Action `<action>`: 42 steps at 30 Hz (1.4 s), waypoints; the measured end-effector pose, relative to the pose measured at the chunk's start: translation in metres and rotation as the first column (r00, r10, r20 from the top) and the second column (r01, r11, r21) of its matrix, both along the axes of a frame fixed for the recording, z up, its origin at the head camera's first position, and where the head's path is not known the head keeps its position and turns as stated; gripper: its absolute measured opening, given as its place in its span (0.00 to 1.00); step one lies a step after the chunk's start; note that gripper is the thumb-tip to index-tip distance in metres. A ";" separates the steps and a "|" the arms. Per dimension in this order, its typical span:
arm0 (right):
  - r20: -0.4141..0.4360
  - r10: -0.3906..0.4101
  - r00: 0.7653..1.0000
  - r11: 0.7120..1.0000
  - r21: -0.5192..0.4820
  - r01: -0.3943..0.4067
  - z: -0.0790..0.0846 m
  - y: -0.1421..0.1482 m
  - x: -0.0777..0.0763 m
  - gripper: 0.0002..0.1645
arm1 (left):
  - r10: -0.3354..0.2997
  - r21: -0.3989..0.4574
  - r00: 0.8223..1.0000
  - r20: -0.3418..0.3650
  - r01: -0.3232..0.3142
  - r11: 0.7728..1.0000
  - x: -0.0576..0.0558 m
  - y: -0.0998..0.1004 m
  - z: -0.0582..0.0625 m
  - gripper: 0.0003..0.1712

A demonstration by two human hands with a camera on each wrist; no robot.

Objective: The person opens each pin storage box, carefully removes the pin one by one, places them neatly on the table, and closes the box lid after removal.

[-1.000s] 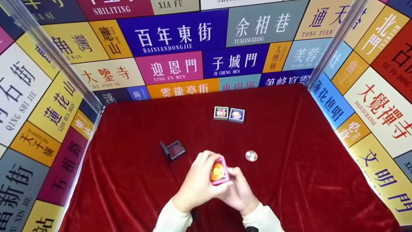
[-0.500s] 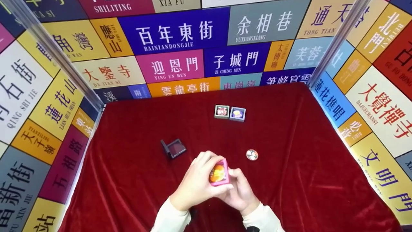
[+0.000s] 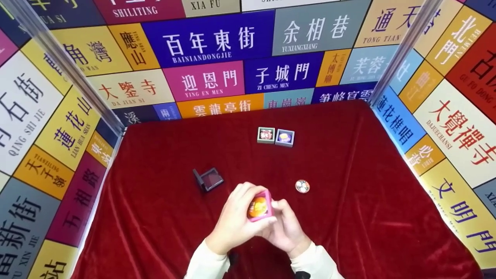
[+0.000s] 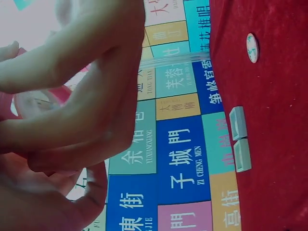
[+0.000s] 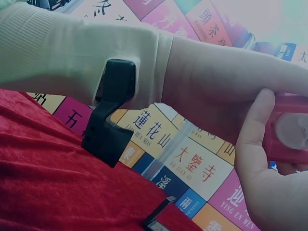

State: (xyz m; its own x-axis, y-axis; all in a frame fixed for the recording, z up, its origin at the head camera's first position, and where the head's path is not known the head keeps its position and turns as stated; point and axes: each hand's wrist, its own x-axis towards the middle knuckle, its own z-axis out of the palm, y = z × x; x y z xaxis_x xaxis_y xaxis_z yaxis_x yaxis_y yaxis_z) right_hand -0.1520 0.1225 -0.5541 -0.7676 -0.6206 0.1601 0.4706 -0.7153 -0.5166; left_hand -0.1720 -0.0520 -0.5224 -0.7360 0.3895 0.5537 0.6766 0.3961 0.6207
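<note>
open black case [image 3: 211, 180], round badge [image 3: 302, 186], pale green box [image 3: 266, 142] beside lavender box [image 3: 284, 145], red velvet cloth [image 3: 155, 217], colourful sign-covered walls [image 3: 207, 42]

On the red cloth [image 3: 162, 217] lie an open black case [image 3: 212, 179], a round disc [image 3: 302, 186] and two small boxes [image 3: 266, 141].

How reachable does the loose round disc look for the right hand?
Probably yes: nothing blocks the right hand from the loose disc, though that hand also holds the pink box.
</note>
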 end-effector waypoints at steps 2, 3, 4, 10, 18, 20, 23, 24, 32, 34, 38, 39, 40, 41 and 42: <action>-0.004 -0.008 1.000 1.000 0.008 0.008 0.000 -0.001 0.000 0.25 | 0.004 0.017 1.000 -0.002 -0.004 1.000 0.000 0.000 -0.002 0.38; -0.011 -0.012 1.000 1.000 0.011 0.012 0.000 -0.002 0.000 0.25 | 0.006 0.024 1.000 -0.001 -0.006 1.000 0.000 0.000 -0.003 0.38; -0.020 -0.016 1.000 1.000 0.012 0.016 -0.001 -0.002 0.000 0.25 | 0.007 0.030 1.000 0.001 -0.007 1.000 0.000 0.000 -0.003 0.38; -0.041 0.034 0.999 0.999 -0.031 -0.035 -0.004 0.001 -0.002 0.31 | -0.025 0.033 0.997 0.075 0.023 0.999 0.001 -0.004 -0.001 0.39; -0.063 0.069 0.996 0.995 -0.071 -0.073 -0.011 0.010 -0.005 0.33 | -0.114 0.015 0.979 0.171 0.113 0.993 0.002 -0.006 0.006 0.43; -0.079 0.055 0.995 0.995 -0.078 -0.061 -0.012 0.012 -0.005 0.32 | -0.130 0.005 0.977 0.167 0.131 0.991 0.002 -0.004 0.007 0.45; -0.104 0.034 0.994 0.995 -0.087 -0.044 -0.014 0.011 -0.004 0.30 | -0.140 -0.004 0.978 0.156 0.142 0.990 0.002 -0.003 0.008 0.45; -0.113 0.027 0.993 0.996 -0.086 -0.037 -0.014 0.011 -0.004 0.30 | -0.138 -0.003 0.979 0.151 0.140 0.990 0.003 -0.004 0.009 0.45; -0.142 0.002 0.990 0.994 -0.107 -0.017 -0.010 0.008 -0.002 0.28 | -0.136 0.028 0.986 0.099 0.134 0.991 0.004 -0.004 0.010 0.44; -0.141 -0.005 0.990 0.995 -0.104 -0.010 -0.009 0.009 -0.001 0.28 | -0.140 0.044 0.986 0.093 0.136 0.990 0.004 -0.003 0.010 0.44; -0.143 -0.017 0.990 0.996 -0.084 0.005 -0.006 0.008 0.000 0.28 | -0.135 0.085 0.988 0.072 0.129 0.988 0.006 -0.002 0.008 0.44; -0.142 -0.017 0.990 0.996 -0.085 0.005 -0.006 0.007 0.000 0.28 | -0.132 0.095 0.989 0.069 0.125 0.988 0.007 -0.002 0.007 0.44; -0.146 -0.018 0.989 0.996 -0.086 0.006 -0.005 0.007 0.000 0.28 | -0.130 0.105 0.989 0.066 0.123 0.987 0.007 -0.002 0.007 0.44; -0.148 -0.018 0.989 0.996 -0.087 0.005 -0.005 0.006 0.000 0.28 | -0.129 0.112 0.990 0.064 0.121 0.986 0.008 -0.002 0.006 0.44; -0.152 -0.018 0.988 0.996 -0.091 0.004 -0.005 0.005 0.001 0.28 | -0.130 0.120 0.989 0.064 0.121 0.985 0.008 -0.002 0.006 0.44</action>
State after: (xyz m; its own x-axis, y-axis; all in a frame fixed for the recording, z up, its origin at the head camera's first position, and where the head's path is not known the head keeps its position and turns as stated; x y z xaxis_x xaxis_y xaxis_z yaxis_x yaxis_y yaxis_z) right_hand -0.1513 0.1279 -0.5587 -0.7367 -0.5898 0.3309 0.3827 -0.7670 -0.5151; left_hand -0.1637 -0.0544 -0.5164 -0.7245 0.4179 0.5481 0.6687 0.2338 0.7058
